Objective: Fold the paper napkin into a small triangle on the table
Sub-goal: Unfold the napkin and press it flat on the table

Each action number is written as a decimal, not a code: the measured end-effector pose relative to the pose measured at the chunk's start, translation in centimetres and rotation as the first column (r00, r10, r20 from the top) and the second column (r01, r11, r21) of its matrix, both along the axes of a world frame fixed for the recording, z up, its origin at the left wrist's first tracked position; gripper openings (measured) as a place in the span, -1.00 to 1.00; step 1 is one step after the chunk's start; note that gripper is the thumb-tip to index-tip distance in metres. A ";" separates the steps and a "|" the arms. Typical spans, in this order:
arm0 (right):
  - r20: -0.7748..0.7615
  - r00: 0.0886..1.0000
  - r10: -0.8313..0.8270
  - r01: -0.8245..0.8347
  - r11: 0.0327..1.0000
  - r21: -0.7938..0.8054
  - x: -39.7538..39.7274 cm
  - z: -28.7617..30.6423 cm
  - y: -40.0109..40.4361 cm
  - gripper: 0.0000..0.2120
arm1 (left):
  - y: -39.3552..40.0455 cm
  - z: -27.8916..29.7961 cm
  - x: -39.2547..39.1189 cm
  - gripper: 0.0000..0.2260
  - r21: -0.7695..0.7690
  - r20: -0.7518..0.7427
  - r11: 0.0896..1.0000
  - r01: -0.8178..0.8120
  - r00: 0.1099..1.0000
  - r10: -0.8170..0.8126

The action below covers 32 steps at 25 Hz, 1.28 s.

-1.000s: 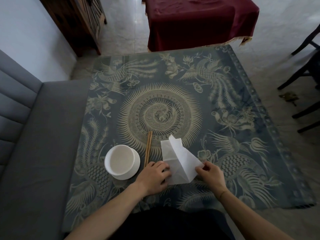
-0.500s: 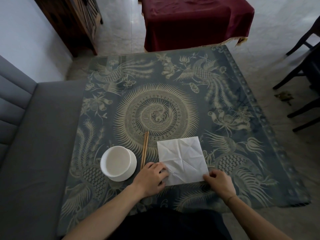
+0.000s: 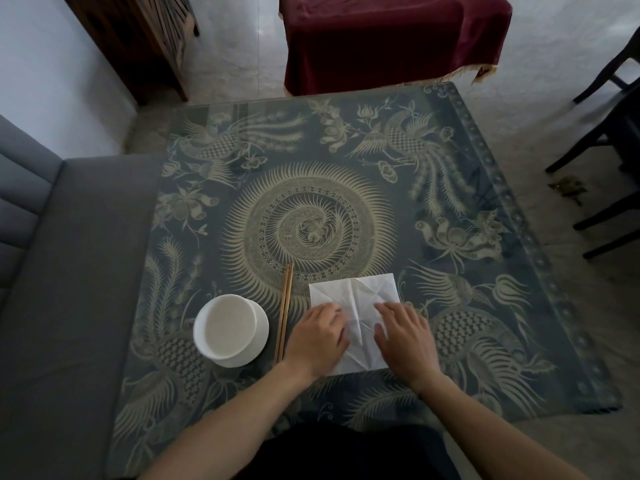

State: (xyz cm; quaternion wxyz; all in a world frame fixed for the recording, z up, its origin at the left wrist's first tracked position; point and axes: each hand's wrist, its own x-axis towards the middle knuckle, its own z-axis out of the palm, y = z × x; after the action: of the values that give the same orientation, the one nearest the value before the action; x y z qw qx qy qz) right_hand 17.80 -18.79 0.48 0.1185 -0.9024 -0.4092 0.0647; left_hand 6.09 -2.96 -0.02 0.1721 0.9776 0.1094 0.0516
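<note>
A white paper napkin (image 3: 356, 294) lies spread flat as a creased square on the patterned table (image 3: 311, 188), near its front edge. My left hand (image 3: 317, 336) rests palm down on the napkin's left half. On the right half lies my right hand (image 3: 405, 336), palm down with fingers together. Both hands press on the sheet and cover much of its near part. Neither hand grips anything.
A white bowl (image 3: 230, 329) stands left of the napkin, with a pair of wooden chopsticks (image 3: 285, 310) between them. A grey sofa (image 3: 69, 271) borders the table's left side. Dark chairs (image 3: 609, 150) stand at the right, a red-draped table (image 3: 391, 36) beyond.
The napkin, raised and partly folded a second ago, now lies flat and open. Both hands have moved from its near corners onto its surface, toward the middle.
</note>
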 end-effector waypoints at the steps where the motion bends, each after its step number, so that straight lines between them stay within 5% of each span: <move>1: 0.021 0.999 0.047 -0.046 0.999 -0.012 0.0 -0.3 1.1 -0.55 | -0.8 -0.1 1.3 -0.68 -0.017 -0.014 0.999 -0.046 0.999 0.045; 5: -0.038 0.989 0.140 -0.144 0.981 -0.132 0.2 -1.9 2.9 -0.41 | -3.0 -1.8 3.8 -0.53 -0.078 -0.118 0.978 -0.194 0.976 0.184; 11: -0.053 0.977 0.205 -0.211 0.951 -0.227 1.0 -4.2 2.0 -0.42 | -3.3 -4.2 3.0 -0.49 -0.077 -0.226 0.979 -0.189 0.960 0.168; 17: -0.084 0.985 0.149 -0.164 0.961 -0.221 1.2 -4.9 1.3 -0.30 | -1.1 -5.0 1.5 -0.41 0.041 -0.313 0.996 -0.084 0.945 0.093; 23: -0.063 0.996 -0.059 0.043 0.972 -0.230 1.4 -5.2 -1.1 -0.25 | 0.6 -4.7 0.4 -0.38 0.088 -0.354 0.977 -0.194 0.911 0.213; 32: -0.040 0.999 -0.022 0.016 0.991 -0.130 1.7 -4.0 1.1 -0.32 | 0.6 -3.7 2.1 -0.40 -0.002 -0.273 0.987 -0.159 0.950 0.152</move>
State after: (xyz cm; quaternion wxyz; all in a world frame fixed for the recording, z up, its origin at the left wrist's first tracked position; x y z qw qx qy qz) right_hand 19.54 -17.74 -3.52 0.0687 -0.9105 -0.3931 0.1087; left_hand 8.20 -2.33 -3.72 0.1624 0.9616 0.2093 -0.0711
